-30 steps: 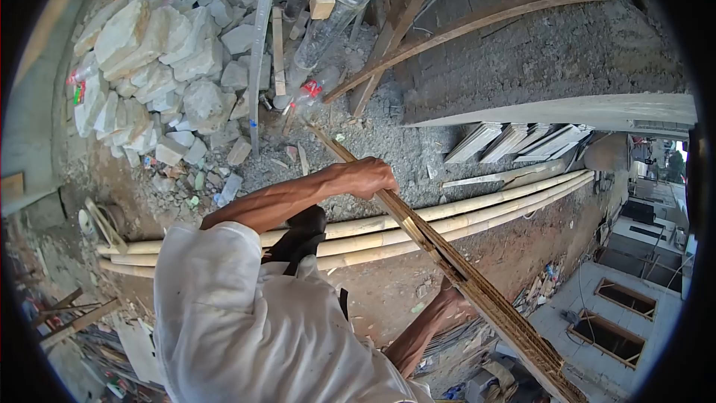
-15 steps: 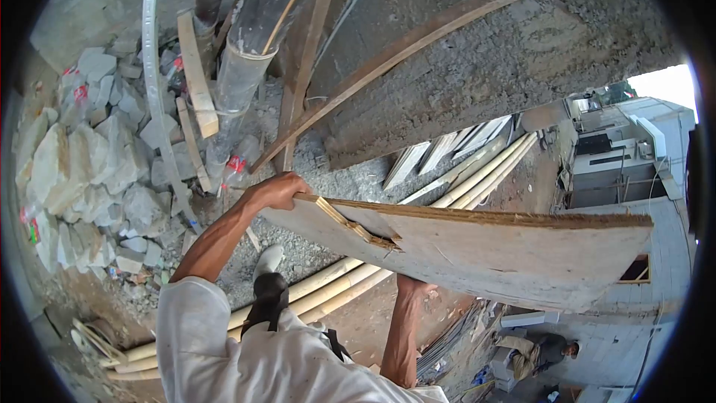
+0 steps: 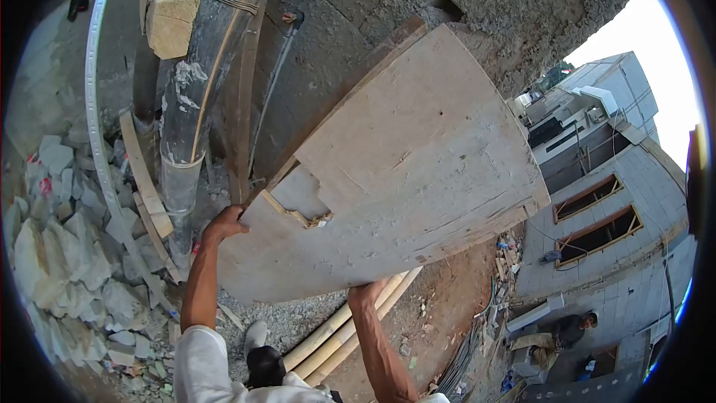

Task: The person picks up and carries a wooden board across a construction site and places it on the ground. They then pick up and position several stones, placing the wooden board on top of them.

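A large, dusty plywood board (image 3: pixel 418 157) slants up before me, with its broad face toward me and a splintered notch near its left edge. My left hand (image 3: pixel 226 224) is closed on the board's left edge, its thumb showing on the near face. At the lower edge, my right hand (image 3: pixel 365 295) grips the board from below; its fingers are mostly hidden. Behind the board's upper left edge lies a brown wooden plank (image 3: pixel 406 33), partly covered by it.
Broken stones (image 3: pixel 74 246) are heaped at the left beside a metal strip (image 3: pixel 97 104). A thick upright pipe (image 3: pixel 183 127) stands near timber (image 3: pixel 171 22). Bamboo poles (image 3: pixel 358 332) lie below the board. A person (image 3: pixel 568 330) sits at lower right, near a block building (image 3: pixel 611 254).
The board has swung from nearly edge-on to a raised slant, its far end higher and its face now showing. Both hands remain on it, and my view has shifted.
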Demonstrator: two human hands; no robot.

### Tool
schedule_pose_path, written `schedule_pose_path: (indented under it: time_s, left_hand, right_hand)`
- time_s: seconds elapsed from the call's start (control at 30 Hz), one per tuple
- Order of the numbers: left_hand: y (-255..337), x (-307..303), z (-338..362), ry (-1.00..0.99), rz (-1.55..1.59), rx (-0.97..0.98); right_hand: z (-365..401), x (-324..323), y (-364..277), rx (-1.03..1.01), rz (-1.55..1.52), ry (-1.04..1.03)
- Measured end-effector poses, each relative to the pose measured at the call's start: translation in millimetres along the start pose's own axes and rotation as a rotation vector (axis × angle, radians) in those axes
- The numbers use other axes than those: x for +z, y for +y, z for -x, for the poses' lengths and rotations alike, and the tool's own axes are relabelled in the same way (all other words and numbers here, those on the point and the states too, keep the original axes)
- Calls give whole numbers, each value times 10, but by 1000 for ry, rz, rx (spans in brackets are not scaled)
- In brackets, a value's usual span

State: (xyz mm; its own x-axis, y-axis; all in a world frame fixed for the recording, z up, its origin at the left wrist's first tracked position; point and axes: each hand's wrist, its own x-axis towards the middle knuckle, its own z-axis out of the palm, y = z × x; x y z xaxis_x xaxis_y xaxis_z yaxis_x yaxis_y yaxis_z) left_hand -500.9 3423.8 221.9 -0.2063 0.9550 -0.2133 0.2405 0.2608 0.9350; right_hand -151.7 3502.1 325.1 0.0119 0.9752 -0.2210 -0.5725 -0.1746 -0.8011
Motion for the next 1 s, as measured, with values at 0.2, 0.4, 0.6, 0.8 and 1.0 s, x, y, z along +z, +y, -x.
schedule_pose_path:
  time_s: [0.2, 0.4, 0.6, 0.8, 1.0]
  left_hand:
    - [103, 571, 105, 972, -142, 189]
    - [532, 1647, 88, 468, -85, 57]
    - [366, 1295, 184, 279, -259, 7]
    - [-96, 1292, 470, 241, -154, -70]
    - [-809, 2291, 1572, 89, -149, -301]
  right_hand:
    - [-248, 215, 377, 113, 194, -141]
    - [-470, -106, 818, 605, 383, -195]
    - [-492, -280, 861, 569, 451, -346]
    - [325, -1020, 498, 136, 996, -646]
    - [1127, -3182, 186, 588, 1589, -678]
